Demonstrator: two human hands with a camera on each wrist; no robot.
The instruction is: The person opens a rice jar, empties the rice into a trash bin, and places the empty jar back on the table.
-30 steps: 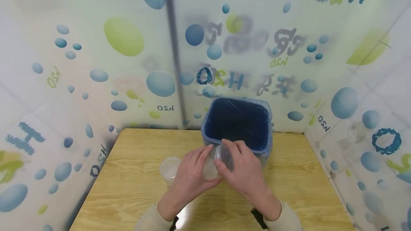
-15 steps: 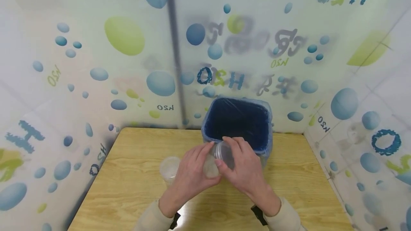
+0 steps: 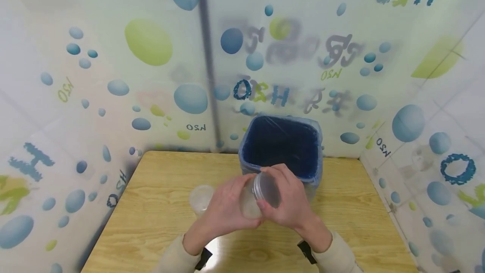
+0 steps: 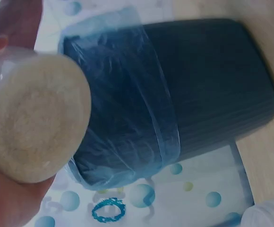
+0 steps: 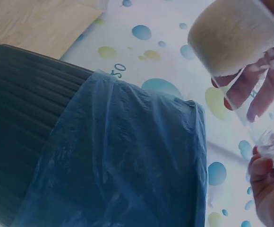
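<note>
As the L hand [image 3: 227, 203] grips a tilted clear jar [image 3: 249, 204] of pale grains [image 5: 234, 38] above the table [image 3: 166, 188], the R hand [image 3: 291, 197] grips its lid [image 3: 269, 189], near a blue-lined bin [image 4: 217, 80]; a 2nd clear container [image 3: 201, 197] stands near the L hand. If the lid came off w/ a jerk, grains might spill, b/c the jar leans; a slack L grip could drop it.

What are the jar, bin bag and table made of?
Jar: clear, smooth plastic, or maybe glass; whitish grains show through. Bin bag: likely thin, shiny plastic film, wrinkled, with the dark bin showing through. Table: wood or wood-look, glossy, with grain lines and a bright reflection.
</note>
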